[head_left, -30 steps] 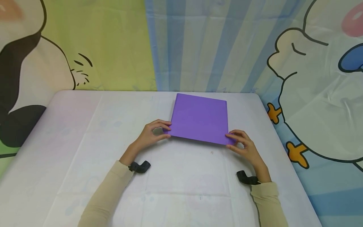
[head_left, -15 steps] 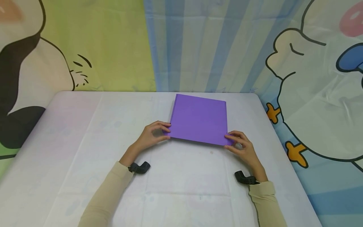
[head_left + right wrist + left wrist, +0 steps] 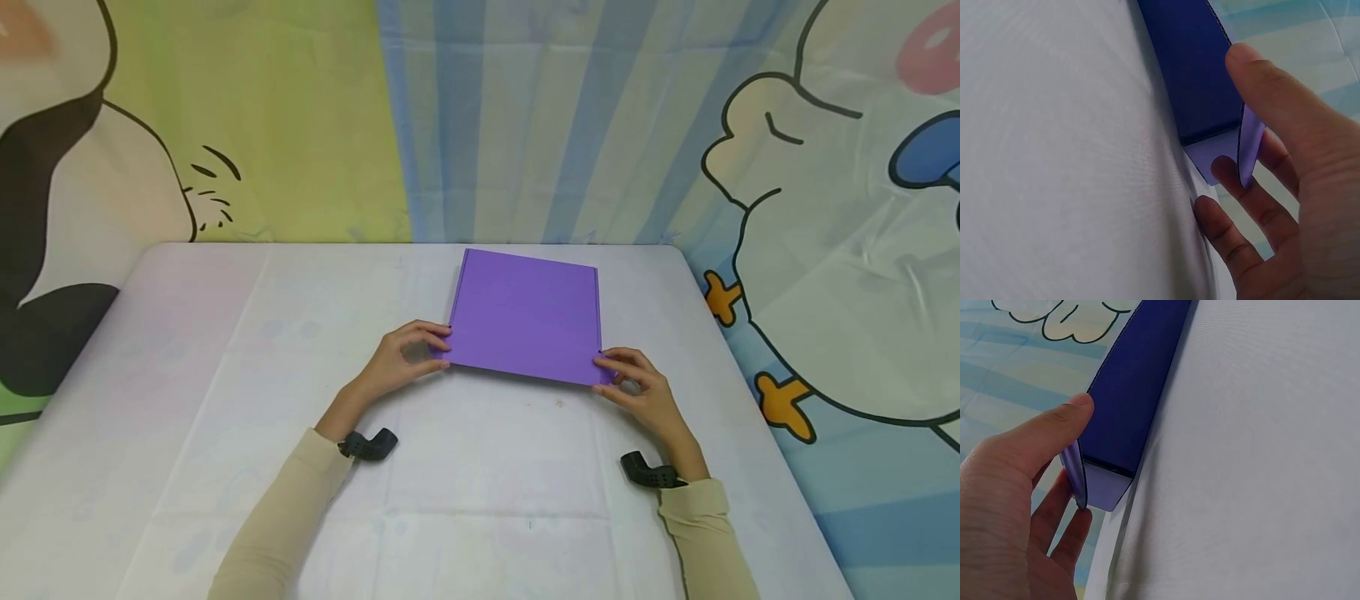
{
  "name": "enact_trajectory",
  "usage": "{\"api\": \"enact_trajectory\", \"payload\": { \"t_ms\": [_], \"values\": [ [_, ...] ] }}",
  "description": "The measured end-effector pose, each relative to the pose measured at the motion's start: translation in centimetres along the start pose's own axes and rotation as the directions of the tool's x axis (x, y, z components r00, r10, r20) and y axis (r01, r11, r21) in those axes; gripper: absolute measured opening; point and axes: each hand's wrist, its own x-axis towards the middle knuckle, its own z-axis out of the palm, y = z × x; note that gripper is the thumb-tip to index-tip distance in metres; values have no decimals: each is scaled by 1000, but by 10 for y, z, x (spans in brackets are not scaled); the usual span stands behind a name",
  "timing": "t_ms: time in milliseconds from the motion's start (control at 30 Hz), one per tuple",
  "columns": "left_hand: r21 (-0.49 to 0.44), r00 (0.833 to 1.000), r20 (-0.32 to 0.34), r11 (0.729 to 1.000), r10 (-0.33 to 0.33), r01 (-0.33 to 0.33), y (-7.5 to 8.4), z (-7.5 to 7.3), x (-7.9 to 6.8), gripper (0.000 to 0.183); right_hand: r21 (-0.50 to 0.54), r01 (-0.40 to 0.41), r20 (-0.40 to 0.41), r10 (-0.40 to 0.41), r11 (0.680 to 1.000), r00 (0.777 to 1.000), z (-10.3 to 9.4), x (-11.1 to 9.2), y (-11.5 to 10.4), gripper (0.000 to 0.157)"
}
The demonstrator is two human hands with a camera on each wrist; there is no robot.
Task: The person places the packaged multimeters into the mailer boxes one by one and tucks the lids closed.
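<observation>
A flat purple cardboard box [image 3: 525, 317] lies slightly askew on the table, its front side facing the person. At the box's front left corner, the left hand [image 3: 392, 358] pinches a small side flap [image 3: 1075, 474] of the lid, thumb at the front edge and fingers behind. The right hand [image 3: 651, 392] holds the matching flap [image 3: 1249, 147] at the front right corner between thumb and fingers. Both wrist views show the darker front face of the box and its paler side wall, with the flaps standing out from that wall.
A white cloth covers the table [image 3: 480, 467], whose back edge runs just behind the box. Cartoon-printed curtains [image 3: 525, 117] hang behind and to the right. Each wrist wears a black camera mount [image 3: 369, 443].
Both hands keep their places at the front corners. The right flap is bent slightly further inward than a second ago; the box stays put.
</observation>
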Motion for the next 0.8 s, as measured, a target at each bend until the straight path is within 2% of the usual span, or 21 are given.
{"api": "enact_trajectory", "payload": {
  "t_ms": [133, 333, 567, 700, 800],
  "values": [
    [-2, 1000, 0, 1000, -3, 3, 1, 0, 0, 27, -8, -16, 0, 16, 1000, 1000, 0, -1, -1, 41],
    [23, 1000, -10, 1000, 15, -15, 2, 1, 1, 44, -9, -36, -8, 36, 999, 999, 0, 0, -3, 41],
    [32, 999, -8, 999, 38, -37, 2, 0, 2, 42, 133, -3, -1, 4, 991, 1000, 2, -4, 21, 44],
    [24, 1000, -9, 999, 25, -25, 0, 1, 2, 40, 158, -19, 11, 17, 987, 1000, 3, -8, 36, 49],
    [-2, 1000, -9, 1000, 3, -3, -2, 1, 1, 42, 171, -19, 16, 17, 985, 1000, 3, -8, 39, 49]
  ]
}}
